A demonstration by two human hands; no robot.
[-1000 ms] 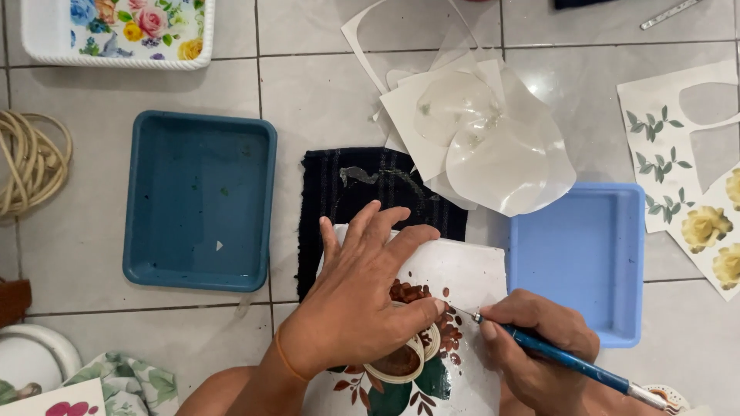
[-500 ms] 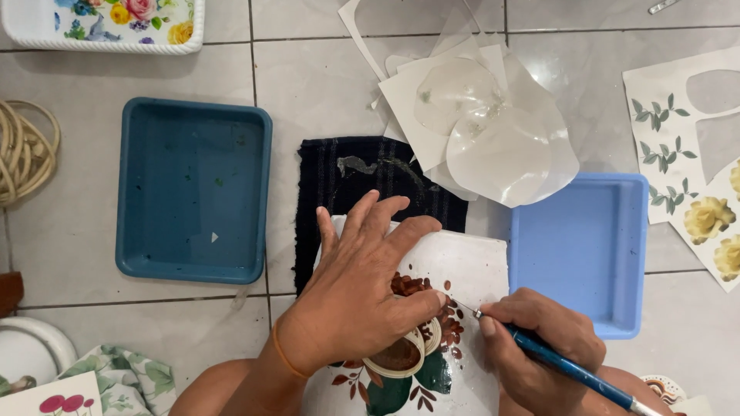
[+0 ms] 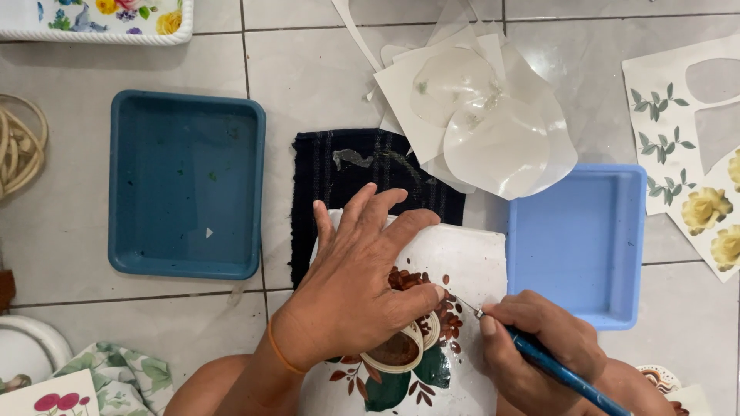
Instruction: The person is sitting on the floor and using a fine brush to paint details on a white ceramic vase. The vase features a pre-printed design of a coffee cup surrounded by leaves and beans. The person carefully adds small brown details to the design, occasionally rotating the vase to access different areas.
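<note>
My left hand [image 3: 362, 285] lies flat with spread fingers on a white ceramic piece [image 3: 470, 266] painted with dark red flowers and green leaves, holding it down. A ring of tape [image 3: 401, 350] sits under the thumb. My right hand [image 3: 539, 343] grips a blue-handled fine tool [image 3: 555, 370]; its metal tip touches the flower pattern just right of my left thumb. The piece rests partly on a black cloth [image 3: 347, 166].
A dark teal tray [image 3: 185, 185] sits left, a light blue tray [image 3: 578, 239] right. Clear film and white backing sheets [image 3: 478, 115] lie above. Flower and leaf decal sheets [image 3: 686, 162] are far right. A floral dish [image 3: 92, 19], cord coil [image 3: 19, 146] and patterned cloth [image 3: 116, 370] lie left.
The view has drifted slightly down and left. Both hands stay on the ceramic piece, with the tool tip working at the same spot of the flower pattern.
</note>
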